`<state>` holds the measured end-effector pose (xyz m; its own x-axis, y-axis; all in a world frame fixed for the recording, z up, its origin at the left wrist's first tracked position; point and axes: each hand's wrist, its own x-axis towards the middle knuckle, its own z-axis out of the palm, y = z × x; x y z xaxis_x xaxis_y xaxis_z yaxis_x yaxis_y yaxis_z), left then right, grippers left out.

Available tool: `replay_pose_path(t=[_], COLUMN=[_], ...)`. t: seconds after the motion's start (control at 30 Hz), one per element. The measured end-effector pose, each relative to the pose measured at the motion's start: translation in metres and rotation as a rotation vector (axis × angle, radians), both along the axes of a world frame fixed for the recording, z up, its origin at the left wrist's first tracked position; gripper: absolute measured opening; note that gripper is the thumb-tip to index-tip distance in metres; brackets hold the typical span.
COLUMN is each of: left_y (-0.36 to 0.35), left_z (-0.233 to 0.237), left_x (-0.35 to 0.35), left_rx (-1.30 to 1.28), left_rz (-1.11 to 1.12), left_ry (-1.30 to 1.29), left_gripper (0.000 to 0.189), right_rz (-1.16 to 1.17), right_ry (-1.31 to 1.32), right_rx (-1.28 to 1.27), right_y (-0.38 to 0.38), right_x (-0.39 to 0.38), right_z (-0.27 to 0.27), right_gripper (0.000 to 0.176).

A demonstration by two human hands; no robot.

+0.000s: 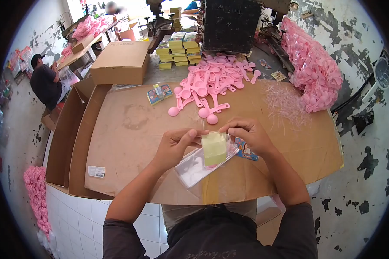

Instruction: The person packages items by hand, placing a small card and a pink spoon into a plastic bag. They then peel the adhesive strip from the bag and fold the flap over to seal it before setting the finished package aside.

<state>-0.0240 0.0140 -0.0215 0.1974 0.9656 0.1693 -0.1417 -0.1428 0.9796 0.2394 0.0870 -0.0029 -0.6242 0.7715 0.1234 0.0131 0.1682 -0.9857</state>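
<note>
Pale-yellow rectangular paper (215, 149) was pinched in closed fingertips by the left hand (172, 147) and right hand (251, 137), with pink plastic spoons (212, 77) strewn toward twelve o'clock; it could be creased by uneven tension.

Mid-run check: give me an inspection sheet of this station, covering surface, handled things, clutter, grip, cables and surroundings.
Surface: cardboard sheet, stained; tape strip near its front edge.
Handled things: pale yellow paper held over clear bags; blue card beside them; pink spoons heaped beyond.
Clutter: pink shreds at right; loose white label at left, whether stuck down I cannot tell.
Grip: left hand and right hand pinch near the paper's top corners; fingertip contact is too small to judge exactly.
Cables: dark cord near the fan, off the sheet.
Surroundings: co-worker at far left; wall with peeling paint.
</note>
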Motion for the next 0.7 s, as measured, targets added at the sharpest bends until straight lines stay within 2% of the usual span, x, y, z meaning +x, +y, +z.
replay_pose_path(t=[0.03,0.23,0.3,0.4,0.5,0.63,0.7], left_y=[0.0,0.002,0.003,0.004,0.005,-0.005,0.0], left_z=[0.0,-0.001,-0.002,-0.006,-0.001,0.021,0.011], left_x=[0.0,0.005,0.005,0.004,0.003,0.019,0.011], left_rx=[-0.042,-0.059,-0.069,-0.064,-0.016,0.003,-0.037], left_rz=[-0.007,0.038,0.031,0.037,0.064,0.161,0.05], left_ry=[-0.043,0.171,0.136,0.092,0.056,-0.145,0.001], left_gripper=[0.024,0.023,0.024,0.026,0.027,0.026,0.027], right_rz=[0.003,0.026,0.042,0.03,0.115,0.142,0.151], right_ry=[0.002,-0.005,-0.018,0.101,-0.067,-0.049,-0.008], right_rx=[0.007,-0.01,-0.02,-0.074,0.02,0.031,0.004], right_y=[-0.001,-0.001,0.0,-0.006,-0.009,-0.004,-0.007], right_x=[-0.001,-0.003,-0.003,-0.01,-0.007,-0.006,-0.008], right_z=[0.0,-0.005,-0.007,-0.001,0.0,-0.002,0.009], right_gripper=[0.018,0.017,0.021,0.033,0.038,0.037,0.035])
